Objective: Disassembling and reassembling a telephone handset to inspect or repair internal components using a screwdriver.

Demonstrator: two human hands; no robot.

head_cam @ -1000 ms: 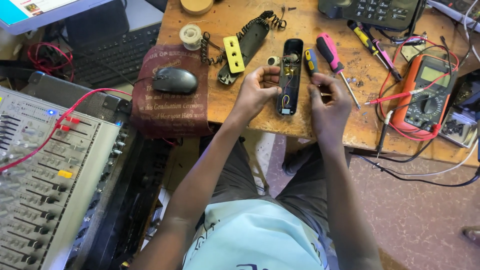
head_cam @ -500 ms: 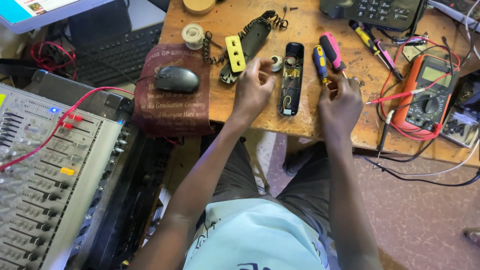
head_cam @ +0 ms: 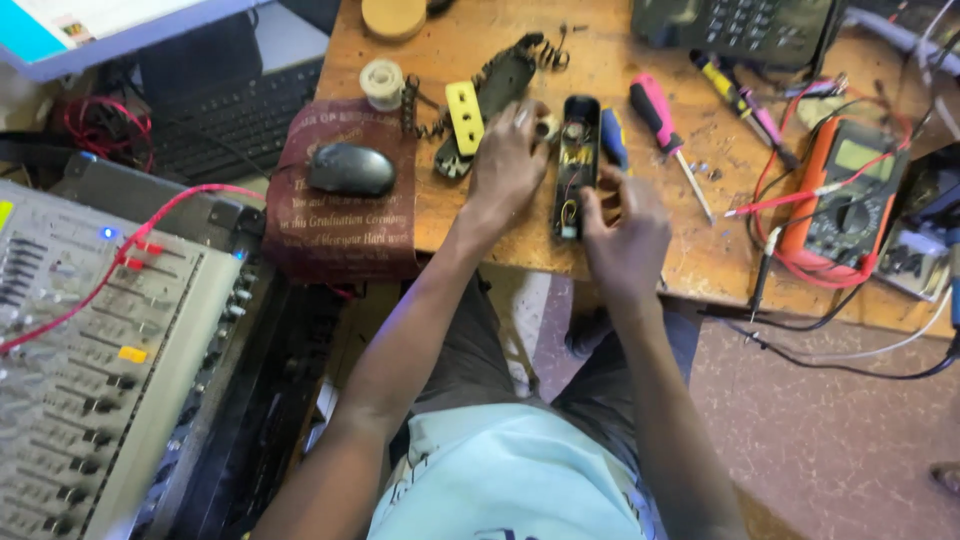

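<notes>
A black handset shell (head_cam: pixel 577 150) lies open on the wooden table (head_cam: pixel 700 250), with wires and small parts showing inside it. My left hand (head_cam: pixel 505 165) rests flat just left of the shell, and its fingertips reach a small round part (head_cam: pixel 547 127). My right hand (head_cam: pixel 625 225) is at the shell's near end, where the thumb and fingers pinch its lower edge. The other black handset half (head_cam: pixel 500 85), with a coiled cord, and a yellow rectangular piece (head_cam: pixel 464 115) lie left of my left hand.
A pink-handled screwdriver (head_cam: pixel 655 110) and a blue-handled tool (head_cam: pixel 612 135) lie right of the shell. An orange multimeter (head_cam: pixel 845 195) with red leads is at far right. A mouse (head_cam: pixel 350 170) sits on a maroon pad (head_cam: pixel 340 230). An audio mixer (head_cam: pixel 90 350) is on the left.
My left hand let go of the shell's side and slid up-left toward the round part. My right hand drew away to the right, then came back to the shell's near end.
</notes>
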